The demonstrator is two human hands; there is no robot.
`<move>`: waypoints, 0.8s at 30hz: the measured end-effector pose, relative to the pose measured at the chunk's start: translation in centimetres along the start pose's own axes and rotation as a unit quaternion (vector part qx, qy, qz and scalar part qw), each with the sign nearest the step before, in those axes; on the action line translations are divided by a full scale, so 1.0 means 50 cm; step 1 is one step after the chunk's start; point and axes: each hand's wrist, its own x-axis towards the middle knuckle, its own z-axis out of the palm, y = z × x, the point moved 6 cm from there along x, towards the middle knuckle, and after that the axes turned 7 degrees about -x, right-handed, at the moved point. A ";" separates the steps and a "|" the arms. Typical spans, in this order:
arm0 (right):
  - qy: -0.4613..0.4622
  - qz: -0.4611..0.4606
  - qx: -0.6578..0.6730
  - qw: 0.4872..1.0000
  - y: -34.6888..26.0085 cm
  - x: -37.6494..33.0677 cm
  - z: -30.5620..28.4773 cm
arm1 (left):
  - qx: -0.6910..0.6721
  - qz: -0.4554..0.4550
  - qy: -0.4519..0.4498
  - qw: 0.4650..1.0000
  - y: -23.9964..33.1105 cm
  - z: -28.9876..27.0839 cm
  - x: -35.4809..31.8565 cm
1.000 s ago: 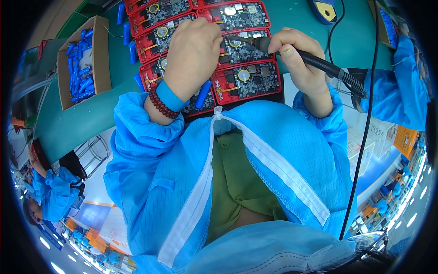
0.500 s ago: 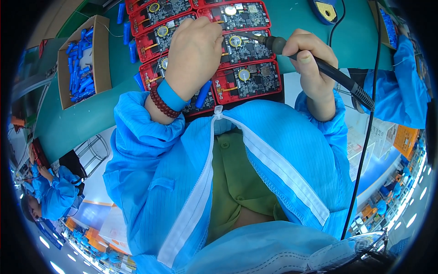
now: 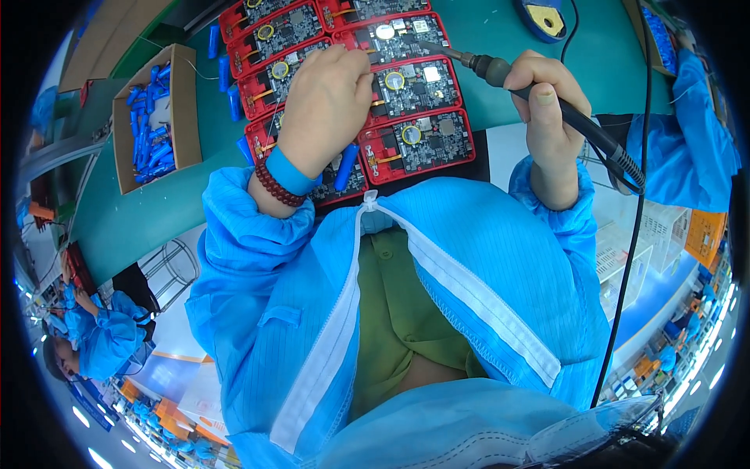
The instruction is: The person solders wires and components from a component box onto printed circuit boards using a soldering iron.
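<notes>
— Closest in?
— Blue jacket (image 3: 500, 258), front unzipped low. Beyond it, left hand (image 3: 324, 109), fingers curled down over red cases (image 3: 414, 86) with circuit boards in them; cannot tell whether it pinches anything. A blue cell (image 3: 346, 166) lies by its wrist (beaded bracelet there, dark red).
— And the right?
— Right hand (image 3: 551, 109) wraps a soldering iron (image 3: 494, 70), its tip over a board in the right-hand column; contact unclear from here.
— Farther off?
— On the green table (image 3: 601, 86), left: carton (image 3: 185, 109) of blue cells. Top right, a holder with yellow sponge (image 3: 544, 19). Far left, a seated co-worker (image 3: 109, 336) in blue.
</notes>
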 end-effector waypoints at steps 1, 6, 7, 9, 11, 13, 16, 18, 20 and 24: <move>0.002 0.000 -0.001 1.000 0.000 -0.001 -0.004 | -0.022 -0.027 0.007 0.999 -0.007 -0.010 0.003; 0.025 -0.020 -0.006 0.999 -0.002 -0.009 -0.023 | -0.087 -0.023 0.022 0.996 -0.030 -0.051 0.043; 0.026 -0.017 -0.001 1.000 -0.002 -0.009 -0.024 | -0.084 -0.005 0.012 0.996 -0.040 -0.039 0.049; 0.030 -0.021 0.001 0.999 -0.005 -0.013 -0.027 | -0.051 0.028 -0.013 0.998 -0.047 -0.022 0.057; 0.034 -0.025 0.002 0.999 -0.008 -0.015 -0.030 | -0.020 0.081 -0.053 0.995 -0.044 -0.010 0.061; 0.039 -0.014 0.005 0.999 -0.006 -0.021 -0.034 | -0.024 0.082 -0.067 0.994 -0.045 -0.005 0.063; 0.043 -0.016 -0.004 0.999 -0.006 -0.023 -0.039 | -0.034 0.096 -0.087 0.991 -0.044 0.007 0.070; 0.046 -0.011 -0.001 0.999 -0.005 -0.026 -0.041 | -0.039 0.111 -0.094 0.989 -0.043 0.015 0.076; 0.049 -0.006 0.002 0.999 -0.005 -0.025 -0.040 | -0.079 0.093 -0.092 0.988 -0.050 0.018 0.081; 0.052 -0.009 0.007 0.999 -0.004 -0.019 -0.035 | -0.078 0.087 -0.067 0.991 -0.058 0.015 0.079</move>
